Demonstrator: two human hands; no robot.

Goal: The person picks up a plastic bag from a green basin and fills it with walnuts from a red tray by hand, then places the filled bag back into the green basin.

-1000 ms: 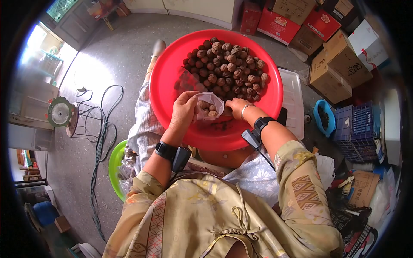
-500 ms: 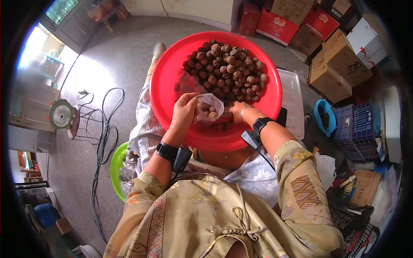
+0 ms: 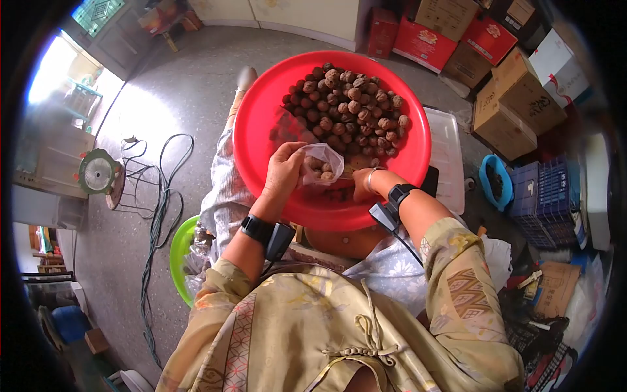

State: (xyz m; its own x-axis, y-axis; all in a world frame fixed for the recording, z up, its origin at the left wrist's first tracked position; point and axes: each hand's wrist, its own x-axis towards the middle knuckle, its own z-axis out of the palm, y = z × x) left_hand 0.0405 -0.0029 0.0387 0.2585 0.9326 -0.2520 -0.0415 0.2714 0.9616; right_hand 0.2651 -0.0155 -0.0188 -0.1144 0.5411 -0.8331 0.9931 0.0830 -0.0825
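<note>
"Where is your translucent bag (image 3: 334, 162)?"

"Over the red basin (image 3: 257, 134), walnuts (image 3: 319, 168) inside, your left hand (image 3: 284, 171) pinching its edge, likely to keep the mouth open."

"And your right hand (image 3: 364, 185)?"

"Just beside the bag; whether its grip is closed, I cannot tell. Loose walnuts (image 3: 356, 108) lie heaped beyond, presumably for easy reach."

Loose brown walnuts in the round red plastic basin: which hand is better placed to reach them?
Right hand, I'd judge: it is close beside the walnuts, though whether it holds anything is unclear. The left hand is occupied, gripping the translucent white plastic bag.
</note>
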